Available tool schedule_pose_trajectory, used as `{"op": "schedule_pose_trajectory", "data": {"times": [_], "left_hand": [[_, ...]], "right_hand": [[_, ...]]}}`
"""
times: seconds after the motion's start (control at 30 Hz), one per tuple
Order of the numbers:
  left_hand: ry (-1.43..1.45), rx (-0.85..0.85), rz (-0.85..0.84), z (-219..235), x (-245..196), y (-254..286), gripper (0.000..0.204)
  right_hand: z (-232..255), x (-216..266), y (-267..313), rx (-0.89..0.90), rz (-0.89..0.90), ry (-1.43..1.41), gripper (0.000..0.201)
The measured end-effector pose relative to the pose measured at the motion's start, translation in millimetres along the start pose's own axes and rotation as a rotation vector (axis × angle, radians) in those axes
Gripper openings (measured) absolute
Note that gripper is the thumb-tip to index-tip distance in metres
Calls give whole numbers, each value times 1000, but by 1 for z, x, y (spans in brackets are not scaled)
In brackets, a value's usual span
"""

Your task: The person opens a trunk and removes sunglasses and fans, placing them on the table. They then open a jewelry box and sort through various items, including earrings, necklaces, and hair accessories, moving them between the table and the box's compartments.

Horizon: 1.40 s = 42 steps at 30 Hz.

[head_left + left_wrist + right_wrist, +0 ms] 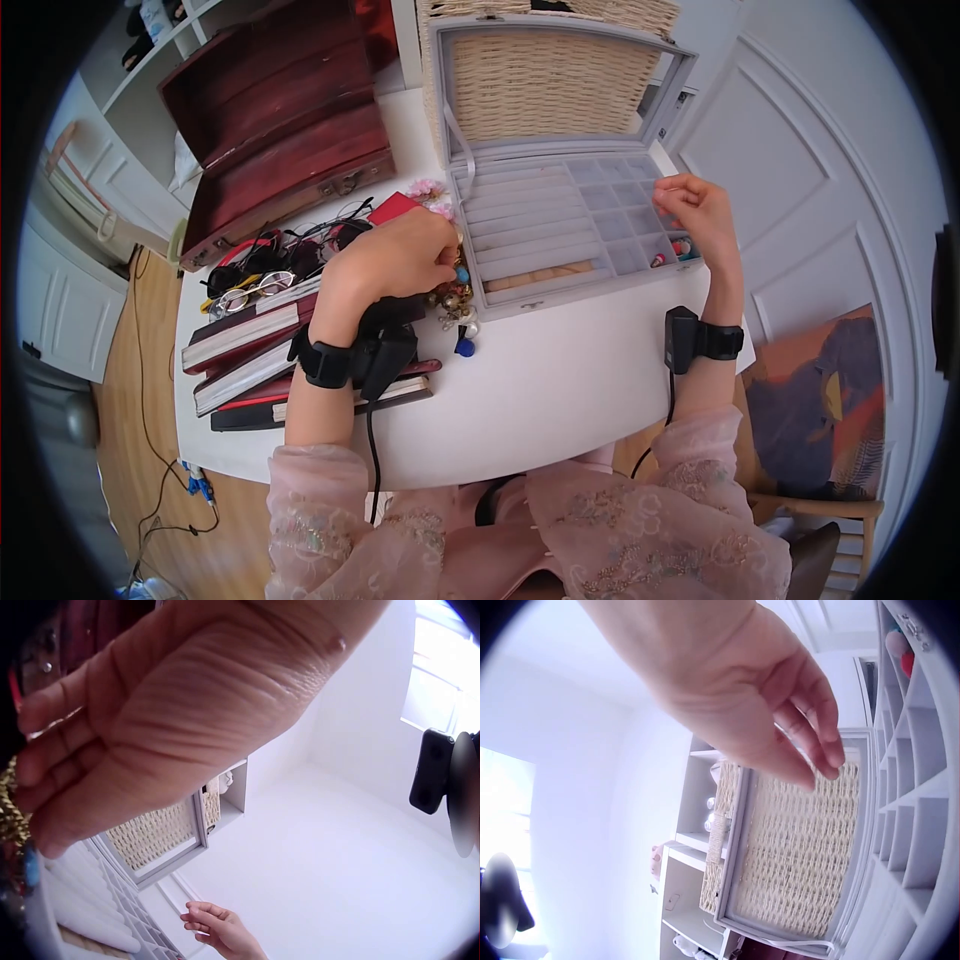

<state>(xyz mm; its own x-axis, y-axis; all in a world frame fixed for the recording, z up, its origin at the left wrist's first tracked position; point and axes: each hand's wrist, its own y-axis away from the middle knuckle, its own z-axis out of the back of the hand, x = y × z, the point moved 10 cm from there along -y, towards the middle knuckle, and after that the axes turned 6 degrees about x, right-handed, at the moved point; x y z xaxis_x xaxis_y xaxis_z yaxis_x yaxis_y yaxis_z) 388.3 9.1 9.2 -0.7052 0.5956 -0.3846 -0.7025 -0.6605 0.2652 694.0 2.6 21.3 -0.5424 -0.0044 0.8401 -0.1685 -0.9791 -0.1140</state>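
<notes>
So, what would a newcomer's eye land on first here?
Probably the dark red case, standing open at the back left, and the pale grey compartment box to its right, its windowed lid raised. After that, the tangle of glasses on the left, in front of the case, and the colorful jewelry bunched between the left hand and the box.

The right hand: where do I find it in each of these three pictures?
Head view: right of centre, the right hand is over the small compartments of the grey box.
Left wrist view: the right hand is small, at the bottom near the middle; the large palm above is the left hand.
Right wrist view: the right hand is large, at the top.
Shared landmark: the cream wicker seen through the lid.
</notes>
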Motion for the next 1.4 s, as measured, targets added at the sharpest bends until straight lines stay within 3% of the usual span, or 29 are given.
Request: {"op": "schedule_pose_trajectory", "data": {"times": [0.13,0.3,0.43,0.6,1.03,1.4], "left_hand": [[21,-22,4,1,1,-1,18],[45,-33,-3,-1,5,-1,20],[30,-50,-20,0,5,-1,20],[16,-62,-39,1,2,-1,18],[35,-72,-20,5,2,2,19],[36,-57,-19,4,3,0,21]], "right_hand": [[11,-13,0,-49,15,275,15],[16,-27,5,-61,-185,661,15],[12,-21,6,-38,-108,674,12],[-6,-32,7,145,-196,714,10],[-29,-15,9,126,-73,914,11],[-33,-18,8,154,-81,701,9]]}}
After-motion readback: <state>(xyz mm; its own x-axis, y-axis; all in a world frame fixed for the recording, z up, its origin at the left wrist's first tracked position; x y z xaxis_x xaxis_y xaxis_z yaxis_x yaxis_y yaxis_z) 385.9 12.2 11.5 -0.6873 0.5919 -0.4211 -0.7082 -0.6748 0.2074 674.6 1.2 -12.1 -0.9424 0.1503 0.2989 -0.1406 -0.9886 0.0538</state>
